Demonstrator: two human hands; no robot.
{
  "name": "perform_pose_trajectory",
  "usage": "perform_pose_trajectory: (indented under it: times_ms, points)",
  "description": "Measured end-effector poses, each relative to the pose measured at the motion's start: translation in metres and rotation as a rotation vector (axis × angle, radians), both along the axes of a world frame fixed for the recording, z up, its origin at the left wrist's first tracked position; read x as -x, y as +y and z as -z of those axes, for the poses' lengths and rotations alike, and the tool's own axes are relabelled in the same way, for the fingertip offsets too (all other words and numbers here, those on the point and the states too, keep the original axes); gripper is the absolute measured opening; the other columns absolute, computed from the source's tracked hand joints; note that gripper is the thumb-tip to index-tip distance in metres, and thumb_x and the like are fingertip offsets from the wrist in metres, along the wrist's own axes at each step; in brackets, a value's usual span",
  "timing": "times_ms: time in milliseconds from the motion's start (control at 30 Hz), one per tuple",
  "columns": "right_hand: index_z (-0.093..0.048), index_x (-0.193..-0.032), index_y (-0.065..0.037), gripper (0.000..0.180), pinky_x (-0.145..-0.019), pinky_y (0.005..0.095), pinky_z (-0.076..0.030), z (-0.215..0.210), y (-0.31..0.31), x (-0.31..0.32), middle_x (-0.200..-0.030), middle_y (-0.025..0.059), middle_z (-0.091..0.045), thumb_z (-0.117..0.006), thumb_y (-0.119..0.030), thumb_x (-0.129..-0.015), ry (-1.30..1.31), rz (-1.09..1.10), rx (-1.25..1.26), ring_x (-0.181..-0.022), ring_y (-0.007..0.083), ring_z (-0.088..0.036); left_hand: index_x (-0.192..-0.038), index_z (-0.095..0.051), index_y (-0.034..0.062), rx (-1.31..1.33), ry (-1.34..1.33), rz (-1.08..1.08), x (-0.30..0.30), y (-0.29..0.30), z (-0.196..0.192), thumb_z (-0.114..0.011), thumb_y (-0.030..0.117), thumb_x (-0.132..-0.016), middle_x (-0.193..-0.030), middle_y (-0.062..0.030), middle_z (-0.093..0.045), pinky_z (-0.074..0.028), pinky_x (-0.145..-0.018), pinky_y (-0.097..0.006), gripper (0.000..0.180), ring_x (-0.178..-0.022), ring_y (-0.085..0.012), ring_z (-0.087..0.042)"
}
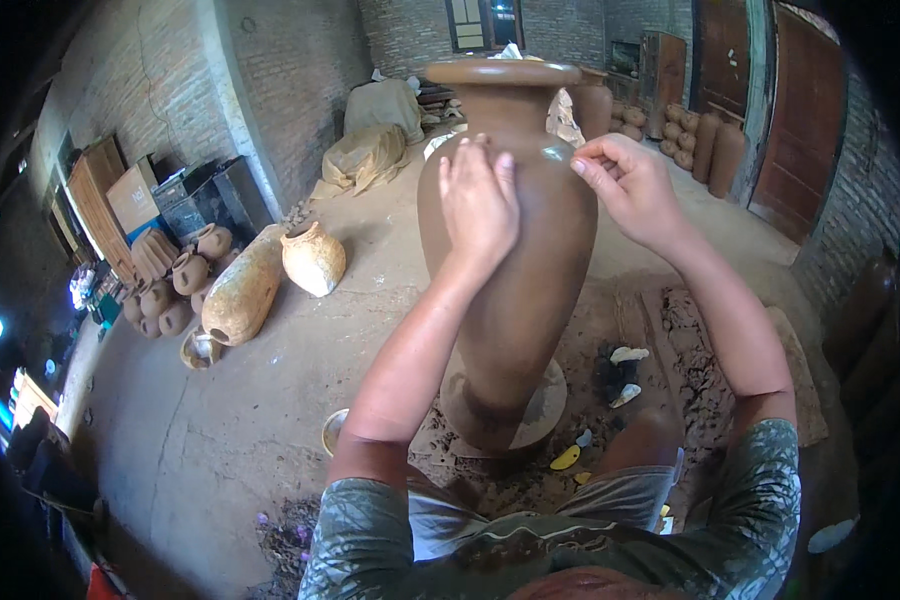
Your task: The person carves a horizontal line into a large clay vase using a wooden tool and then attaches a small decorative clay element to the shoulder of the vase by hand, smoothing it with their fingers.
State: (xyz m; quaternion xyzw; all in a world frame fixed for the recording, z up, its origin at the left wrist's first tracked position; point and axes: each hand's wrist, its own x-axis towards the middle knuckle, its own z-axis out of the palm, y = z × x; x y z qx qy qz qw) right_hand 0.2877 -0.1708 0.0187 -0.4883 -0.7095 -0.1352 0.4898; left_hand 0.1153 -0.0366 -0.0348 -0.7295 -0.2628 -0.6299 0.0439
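A tall brown clay vase (530, 270) with a wide flat rim (503, 72) stands upright before me on a round base (548, 405). My left hand (478, 195) lies against the left side of its shoulder, fingers stretched out and holding nothing. At the right side of the shoulder is my right hand (625, 185), thumb and fingertips pinched together close to the clay. A pale shiny spot (556, 154) shows on the vase beside those fingertips. Whatever the pinch holds, if anything, is too small to make out.
Left on the floor are a mottled orange-white pot (314, 260), a long jar lying down (245, 290) and several stacked pots (175, 318). Yellow and white scraps (565, 458) lie by my legs. Covered heaps (365, 160) and more pots (678, 130) stand behind.
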Motion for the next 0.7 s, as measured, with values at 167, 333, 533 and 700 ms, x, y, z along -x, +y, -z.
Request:
perform_pose_trajectory:
  times_ms: [167, 333, 533, 700]
  points:
    - [-0.073, -0.110, 0.001, 0.019, -0.076, 0.0331, -0.055, -0.027, 0.014, 0.011, -0.096, 0.0113, -0.071, -0.070, -0.013, -0.098, -0.178, 0.000, -0.039, -0.086, 0.0198, -0.069, -0.138, -0.056, -0.0051, -0.206, 0.299, 0.058, -0.010, -0.021, 0.018, -0.058, 0.032, -0.104, -0.143, -0.0263, -0.058, -0.023, -0.124, -0.061, 0.050, -0.144, -0.0393, -0.047]
    - [-0.074, -0.109, 0.000, 0.019, -0.084, 0.0451, -0.057, -0.045, 0.041, 0.032, -0.104, 0.0191, -0.072, -0.068, -0.011, -0.093, -0.515, 0.076, -0.116, -0.094, 0.0383, -0.070, -0.145, -0.053, -0.0007, -0.268, 0.443, 0.145, -0.036, -0.028, 0.017, -0.053, 0.035, -0.106, -0.149, -0.0223, -0.055, -0.019, -0.125, -0.063, 0.052, -0.149, -0.0398, -0.039]
    - [-0.074, -0.102, -0.002, 0.016, -0.085, 0.0467, -0.056, -0.050, 0.095, 0.048, -0.094, 0.0176, -0.069, -0.068, -0.007, -0.088, -0.820, 0.145, -0.019, -0.094, 0.0386, -0.070, -0.149, -0.054, 0.0046, -0.225, 0.775, -0.158, -0.062, -0.035, 0.018, -0.050, 0.034, -0.105, -0.154, -0.0207, -0.051, -0.022, -0.124, -0.060, 0.053, -0.146, -0.0364, -0.044]
    - [-0.072, -0.091, -0.002, 0.013, -0.088, 0.0498, -0.055, -0.040, 0.119, 0.057, -0.098, 0.0197, -0.068, -0.061, -0.006, -0.086, -0.853, 0.199, -0.065, -0.099, 0.0394, -0.068, -0.150, -0.054, 0.0033, -0.283, 0.742, -0.342, -0.088, -0.040, 0.031, -0.048, 0.031, -0.104, -0.158, -0.0190, -0.048, -0.021, -0.125, -0.060, 0.055, -0.151, -0.0319, -0.038]
